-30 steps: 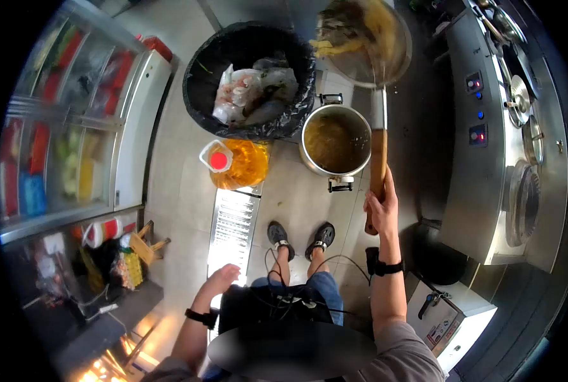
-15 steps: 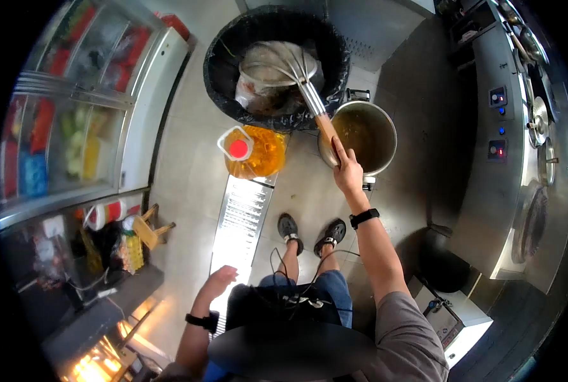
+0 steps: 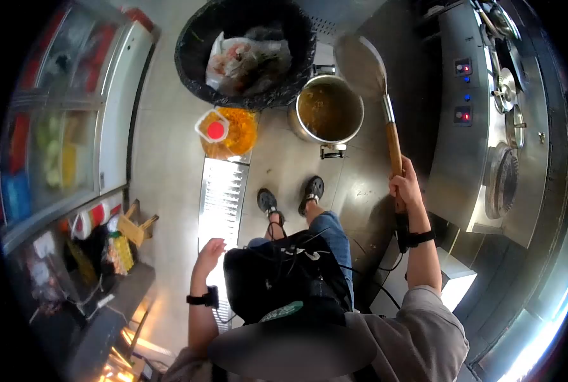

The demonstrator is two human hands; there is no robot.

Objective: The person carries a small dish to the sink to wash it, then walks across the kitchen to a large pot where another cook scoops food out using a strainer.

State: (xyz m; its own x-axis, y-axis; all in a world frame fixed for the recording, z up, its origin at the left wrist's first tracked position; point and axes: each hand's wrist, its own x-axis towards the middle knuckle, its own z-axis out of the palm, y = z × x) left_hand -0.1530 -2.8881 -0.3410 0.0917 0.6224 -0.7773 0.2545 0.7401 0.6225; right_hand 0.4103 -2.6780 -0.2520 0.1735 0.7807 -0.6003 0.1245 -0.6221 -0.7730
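Note:
My right hand [image 3: 406,183] is closed around the wooden handle of a long mesh skimmer [image 3: 393,137]. The skimmer's round head is raised up and away from me, to the right of a tall metal pot [image 3: 294,125] and apart from it. Brownish liquid with bits in it [image 3: 325,111] shows inside the pot, which stands on the floor. My left hand [image 3: 209,256] hangs low on the left, holding nothing, its fingers loosely extended over a metal floor grate [image 3: 223,197].
A bin lined with black plastic [image 3: 191,83] holds bagged waste, left of the pot. A big jug of yellow oil [image 3: 236,132] stands before it. A glass-door fridge [image 3: 115,114] lines the left; a steel stove counter [image 3: 456,149] lines the right.
The skimmer has swung from over the bin to the right, past the pot, with my right hand. My body and view have turned right. My left hand stays low.

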